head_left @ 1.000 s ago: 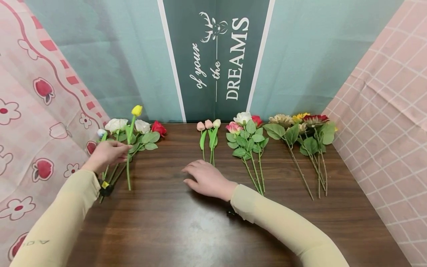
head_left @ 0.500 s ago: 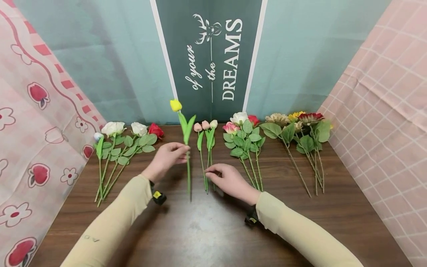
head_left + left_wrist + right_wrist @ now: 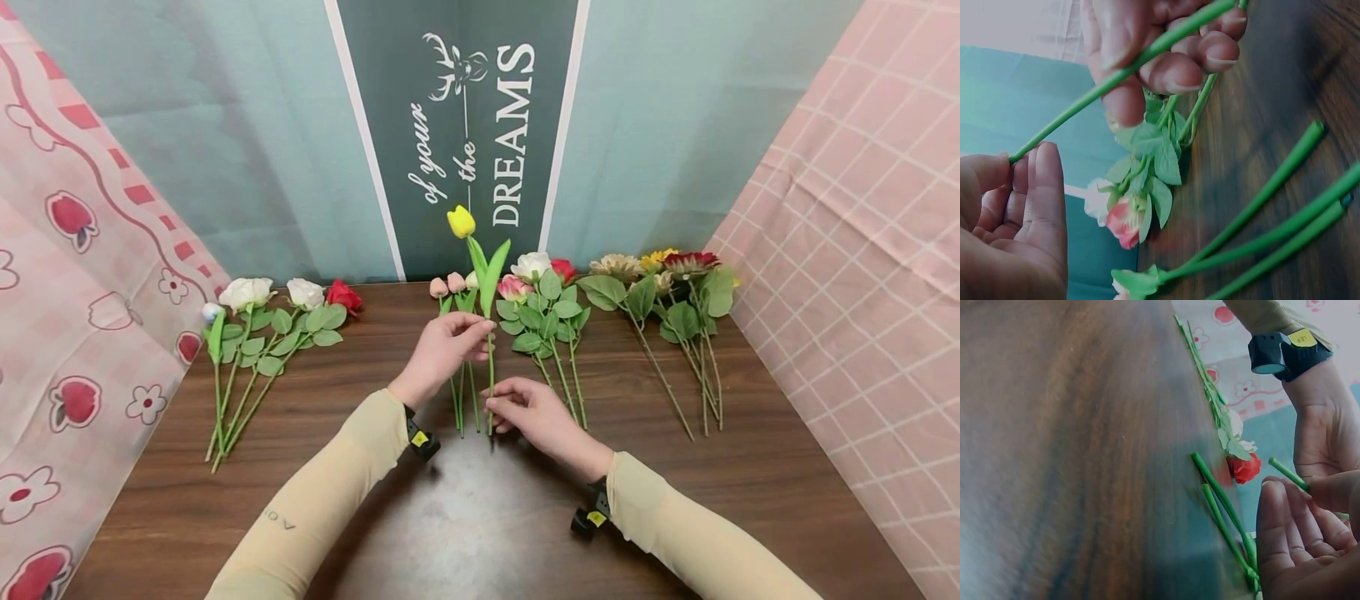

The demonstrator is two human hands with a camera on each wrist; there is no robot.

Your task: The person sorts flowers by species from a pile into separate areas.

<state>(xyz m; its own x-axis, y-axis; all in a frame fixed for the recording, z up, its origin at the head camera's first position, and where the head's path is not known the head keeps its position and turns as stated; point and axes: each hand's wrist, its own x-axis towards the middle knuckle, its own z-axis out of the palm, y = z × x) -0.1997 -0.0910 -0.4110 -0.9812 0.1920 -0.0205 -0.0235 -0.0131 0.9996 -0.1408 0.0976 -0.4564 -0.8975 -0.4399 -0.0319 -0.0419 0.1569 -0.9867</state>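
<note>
My left hand (image 3: 450,346) pinches the green stem of a yellow tulip (image 3: 461,222) between thumb and fingers. It holds the flower upright over the middle of the table. Lower on that stem are the thumb and fingertips of my right hand (image 3: 536,415), with the stem passing between them; the stem's lower end (image 3: 1288,474) sticks out past the thumb in the right wrist view. Just left of the held flower lie several small tulips, pink ones (image 3: 438,288) and a pale one, partly hidden behind my left hand. Their stem ends (image 3: 1316,128) show in the left wrist view.
On the left lies a group with white roses (image 3: 247,293), a red rose (image 3: 344,297) and a bluish tulip (image 3: 212,312). Right of the hands are white, pink and red roses (image 3: 532,266). Farther right lie sunflower-like blooms (image 3: 690,264). Cloths hang around the brown table (image 3: 300,492).
My left hand has carried the yellow tulip from the left group rightward to the middle, past the small tulips. My right hand has shifted right and met the stem's lower part.
</note>
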